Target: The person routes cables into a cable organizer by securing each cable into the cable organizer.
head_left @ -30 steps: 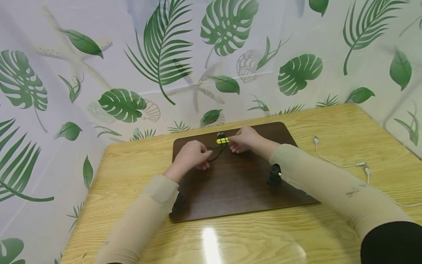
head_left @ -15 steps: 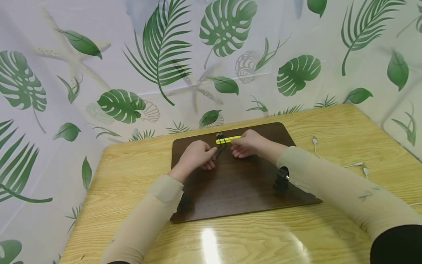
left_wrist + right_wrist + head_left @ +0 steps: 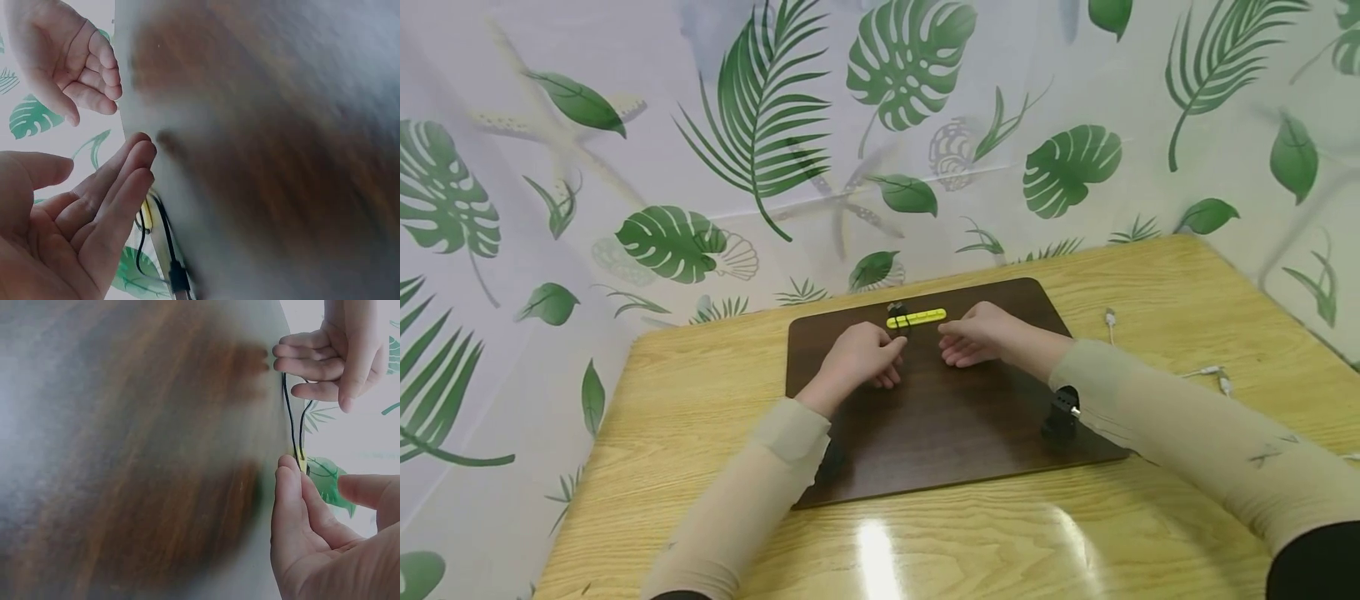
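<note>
**Release of the cable and strip**

The right hand's [image 3: 973, 336] fingers, loosely spread and empty, have left the yellow segmented strip [image 3: 928, 317]; the left hand's [image 3: 859, 356] lie extended, thumb parted, no longer pinching the thin black cable [image 3: 288, 403], though contact cannot be told. The cable crosses the strip's left end, apparently seated unaided. The strip lies near the far edge of the dark-brown rectangular board [image 3: 917, 425] on the pale wooden surface [image 3: 700, 392].

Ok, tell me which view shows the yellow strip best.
The head view: the yellow strip shows end to end on the dark board. The left wrist view shows only a piece beside the black cable; the right wrist view, a small bit near the right hand.
</note>
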Demonstrator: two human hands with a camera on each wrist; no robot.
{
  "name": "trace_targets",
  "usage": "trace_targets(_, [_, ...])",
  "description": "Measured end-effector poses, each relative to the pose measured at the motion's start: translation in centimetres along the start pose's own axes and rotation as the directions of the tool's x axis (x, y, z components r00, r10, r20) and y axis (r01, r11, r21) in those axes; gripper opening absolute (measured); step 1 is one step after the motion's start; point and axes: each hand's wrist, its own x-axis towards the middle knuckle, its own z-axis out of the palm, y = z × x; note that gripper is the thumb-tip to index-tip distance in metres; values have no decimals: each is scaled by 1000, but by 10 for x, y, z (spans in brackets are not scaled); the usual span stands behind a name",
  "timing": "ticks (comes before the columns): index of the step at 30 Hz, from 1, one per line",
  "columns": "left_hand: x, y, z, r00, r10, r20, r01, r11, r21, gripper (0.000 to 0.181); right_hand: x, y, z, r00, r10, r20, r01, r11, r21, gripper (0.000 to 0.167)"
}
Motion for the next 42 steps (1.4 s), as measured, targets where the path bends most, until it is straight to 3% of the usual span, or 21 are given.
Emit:
trace_targets(23, [2, 18, 24, 997, 55, 54, -53, 998, -28, 43, -25, 28, -25, 1000, 11, 14, -11, 1000, 21, 45])
trace_targets(42, [-2, 38, 44, 993, 110, 50, -106, 992, -73, 42, -44, 47, -41, 1000, 5, 24, -6, 999, 42, 45])
